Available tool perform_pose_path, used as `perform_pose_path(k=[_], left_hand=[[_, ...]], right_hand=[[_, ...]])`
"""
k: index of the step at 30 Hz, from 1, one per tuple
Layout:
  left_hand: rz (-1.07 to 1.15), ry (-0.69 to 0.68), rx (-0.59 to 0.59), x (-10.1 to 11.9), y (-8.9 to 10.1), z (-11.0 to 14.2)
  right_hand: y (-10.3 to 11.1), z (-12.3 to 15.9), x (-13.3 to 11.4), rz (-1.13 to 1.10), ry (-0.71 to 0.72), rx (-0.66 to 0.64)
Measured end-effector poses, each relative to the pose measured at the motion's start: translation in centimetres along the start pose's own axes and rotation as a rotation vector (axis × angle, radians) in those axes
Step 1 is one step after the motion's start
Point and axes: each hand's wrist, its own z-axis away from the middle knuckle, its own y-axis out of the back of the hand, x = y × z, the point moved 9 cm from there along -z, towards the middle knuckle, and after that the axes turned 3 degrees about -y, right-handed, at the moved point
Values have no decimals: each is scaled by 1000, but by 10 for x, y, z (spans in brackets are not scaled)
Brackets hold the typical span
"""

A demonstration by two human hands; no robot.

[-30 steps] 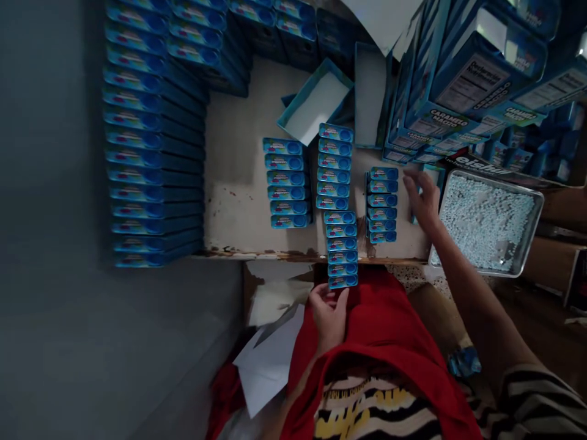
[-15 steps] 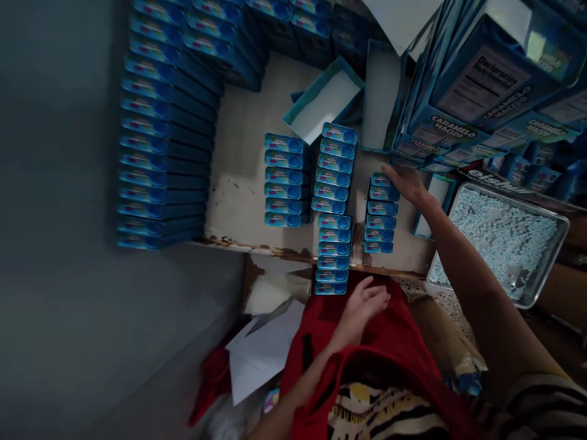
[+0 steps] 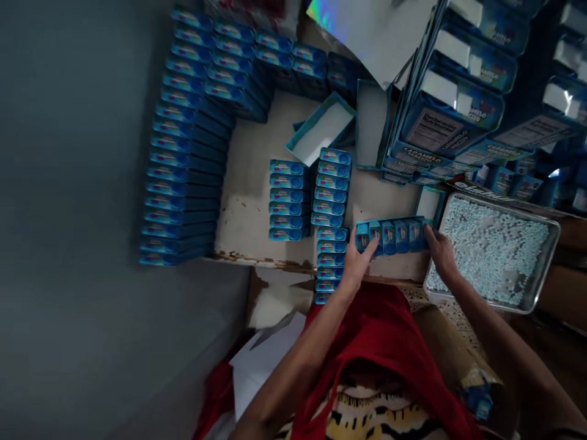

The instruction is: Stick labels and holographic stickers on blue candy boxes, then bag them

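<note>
A short row of small blue candy boxes [image 3: 395, 237] runs left to right near the front of the table. My left hand [image 3: 358, 260] is closed on its left end, with the thumb over the front of the boxes. At the right end my right hand [image 3: 441, 249] presses in, its fingers partly hidden behind the row. To the left stands a longer column of the same boxes [image 3: 331, 208], its near end reaching past the table edge. Beside that column is a shorter group of boxes [image 3: 286, 195].
A clear tray of pale blue and white candies [image 3: 495, 250] sits at the right. Open white-lined cartons [image 3: 321, 131] lie at the back. Tall stacks of blue boxes [image 3: 167, 159] line the left side, and larger printed cartons [image 3: 452, 116] are piled at the right.
My left hand has risen from my lap to the boxes. The right-hand column is now a sideways row gripped between both hands, and my right hand has come nearer the table edge.
</note>
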Motion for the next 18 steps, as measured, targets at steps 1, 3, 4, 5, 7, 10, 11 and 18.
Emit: perform_pose_path(k=[1, 3, 4, 5, 7, 10, 11, 18], left_hand=[[-160, -63, -43, 22, -3, -9], [-474, -187, -129, 67, -19, -27], [-609, -260, -166, 89, -31, -35], [-723, -332, -206, 110, -45, -42], [-889, -426, -308, 139, -70, -56], [-996, -392, -427, 157, -79, -86], [-1001, -376, -435, 161, -75, -96], [-1144, -386, -420, 170, -52, -129]], right_hand=[[-4, 20, 19, -263, -83, 53], [-36, 53, 44, -765, -244, 67], [-54, 65, 50, -958, -323, 91], [-71, 74, 50, -1105, -378, 112], [-95, 81, 40, -1273, -427, 170], [-109, 80, 12, -1383, -390, 206], [-111, 78, 2, -1410, -371, 208], [-154, 67, -39, -1514, -380, 171]])
